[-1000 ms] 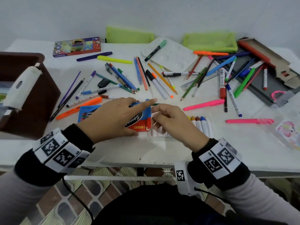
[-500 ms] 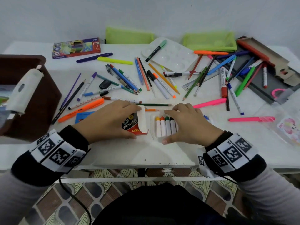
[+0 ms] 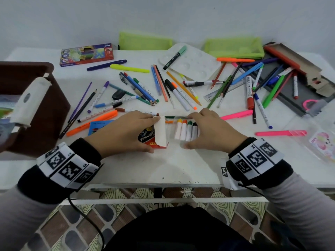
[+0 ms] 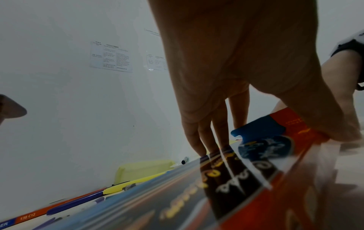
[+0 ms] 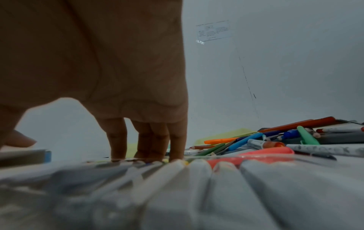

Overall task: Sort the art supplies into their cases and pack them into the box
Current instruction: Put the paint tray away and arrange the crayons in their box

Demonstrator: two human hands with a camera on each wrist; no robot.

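A red crayon box [image 3: 153,137] with its white end flap open lies at the table's near middle. My left hand [image 3: 126,131] grips it, fingers on the far edge and thumb on the near edge. In the left wrist view the crayon box [image 4: 256,171] fills the lower frame under my left hand [image 4: 226,109]. Just right of the flap is a row of white-wrapped crayons [image 3: 186,131] with yellow, orange, green and black tips. My right hand [image 3: 210,131] spans it, thumb near, fingers far. The right wrist view shows the crayons [image 5: 216,186] blurred beneath my right hand [image 5: 138,124].
Several pens, markers and pencils are scattered over the white table [image 3: 163,169]. A brown box [image 3: 45,109] stands at the left. Two green pouches [image 3: 145,41], a white palette [image 3: 195,64] and a coloured-pencil box [image 3: 87,54] sit at the back. A grey tray [image 3: 290,100] lies right.
A second ago the box lay against the crayon row. It has since shifted left and my right hand right, so several crayon tips show between the hands. The flap now stands up.
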